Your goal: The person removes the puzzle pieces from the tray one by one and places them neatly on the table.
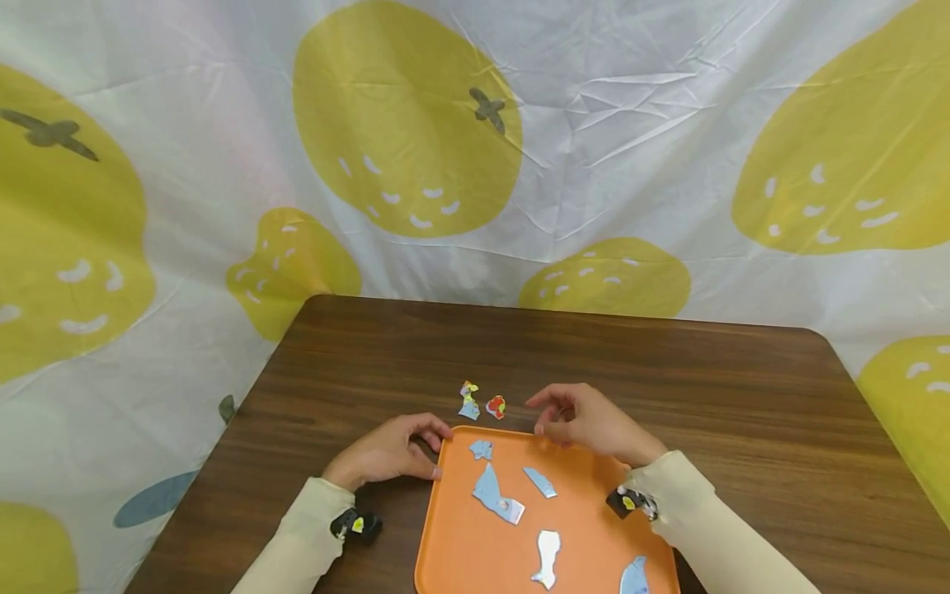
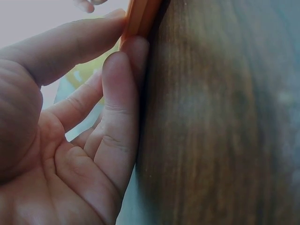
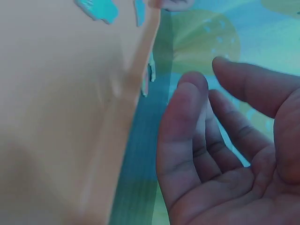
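An orange tray (image 1: 594, 516) lies on the table with several flat, irregular light-blue cutout pieces on it, among them a long one (image 1: 487, 487) and a pale bone-shaped one (image 1: 547, 557). My left hand (image 1: 386, 452) grips the tray's far left corner; the left wrist view shows thumb and fingertips at the orange rim (image 2: 140, 18). Over the tray's far edge hovers my right hand (image 1: 591, 422), fingers loosely curled and holding nothing. In the right wrist view its fingers (image 3: 180, 126) are beside the tray wall (image 3: 123, 122). Beyond the tray lie a multicoloured cutout (image 1: 469, 402) and a red one (image 1: 496, 406).
The dark wooden table (image 1: 742, 412) extends on both sides of the tray and behind it. A white cloth (image 1: 594, 165) with yellow fruit prints hangs along the table's far and left sides. Both wrists carry small black cameras (image 1: 356, 525).
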Action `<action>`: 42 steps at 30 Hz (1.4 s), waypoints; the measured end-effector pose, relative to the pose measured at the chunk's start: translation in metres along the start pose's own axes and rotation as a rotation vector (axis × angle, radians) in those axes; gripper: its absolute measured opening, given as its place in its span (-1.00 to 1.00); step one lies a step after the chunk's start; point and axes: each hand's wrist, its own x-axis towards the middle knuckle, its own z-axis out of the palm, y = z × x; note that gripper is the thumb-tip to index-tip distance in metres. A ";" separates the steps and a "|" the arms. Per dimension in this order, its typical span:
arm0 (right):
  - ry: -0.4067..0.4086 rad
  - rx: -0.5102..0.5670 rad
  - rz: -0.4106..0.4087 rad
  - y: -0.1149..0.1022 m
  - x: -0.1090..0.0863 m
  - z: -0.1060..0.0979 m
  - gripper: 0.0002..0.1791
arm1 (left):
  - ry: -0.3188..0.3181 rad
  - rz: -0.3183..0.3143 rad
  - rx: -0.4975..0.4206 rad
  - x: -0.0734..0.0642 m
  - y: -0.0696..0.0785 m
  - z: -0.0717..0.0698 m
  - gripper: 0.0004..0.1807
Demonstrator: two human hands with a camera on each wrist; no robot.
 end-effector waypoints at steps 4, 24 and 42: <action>-0.055 0.000 -0.019 0.004 -0.008 -0.001 -0.56 | 0.001 -0.001 0.008 0.000 0.001 0.000 -0.41; -0.278 -0.047 -0.082 0.020 -0.025 0.011 -0.49 | -0.004 -0.018 0.025 0.006 0.000 0.002 -0.41; -0.268 -0.148 -0.106 0.024 -0.019 0.022 -0.54 | -0.002 -0.008 -0.003 0.001 0.000 0.002 -0.42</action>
